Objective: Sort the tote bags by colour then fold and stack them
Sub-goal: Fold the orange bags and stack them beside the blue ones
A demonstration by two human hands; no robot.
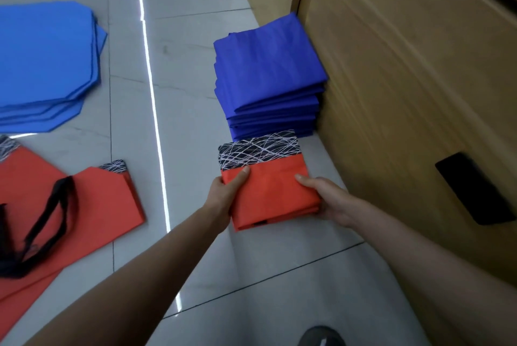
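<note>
A folded orange tote bag with a black-and-white scribble band sits just in front of a stack of folded dark-blue bags. My left hand grips its left edge, thumb on top. My right hand grips its right edge, thumb on top. Unfolded orange bags with black handles lie flat at the lower left. A pile of unfolded light-blue bags lies at the upper left.
Large cardboard boxes wall off the right side, one with a dark hand slot. The glossy tiled floor runs between the piles. A shoe tip shows at the bottom edge.
</note>
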